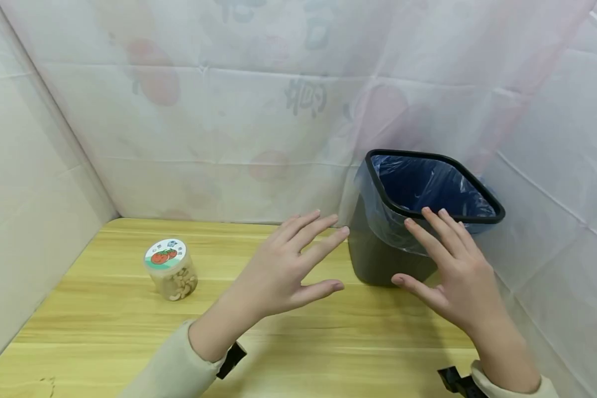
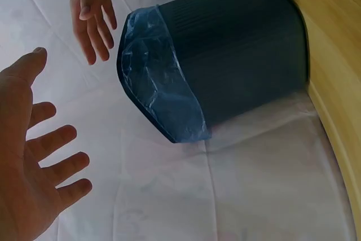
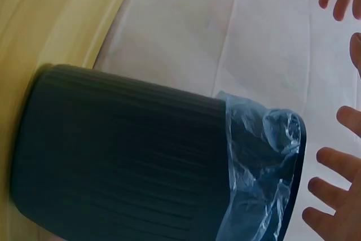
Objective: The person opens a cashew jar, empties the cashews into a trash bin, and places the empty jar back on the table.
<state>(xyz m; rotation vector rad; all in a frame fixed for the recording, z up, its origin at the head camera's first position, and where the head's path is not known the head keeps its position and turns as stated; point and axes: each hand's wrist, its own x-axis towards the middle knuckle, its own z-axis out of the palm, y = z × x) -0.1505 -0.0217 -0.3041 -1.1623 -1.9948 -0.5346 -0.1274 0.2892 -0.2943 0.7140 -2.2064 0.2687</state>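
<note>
Both hands hover over the table with fingers spread and nothing in them. My left hand is between a clear jar and a trash can, its fingertips pointing toward the can. The right hand overlaps the front of the dark grey trash can in the head view; in the left wrist view this hand is beside the can's rim. A blue plastic bag lines the can and folds out under its black rim. The clear jar has a tomato-printed lid and pale, nut-like pieces inside.
The wood-grain table runs up to a pale printed curtain at the back. White cloth also hangs at the left and right. The trash can stands upright near the back right corner, and the jar stands toward the left.
</note>
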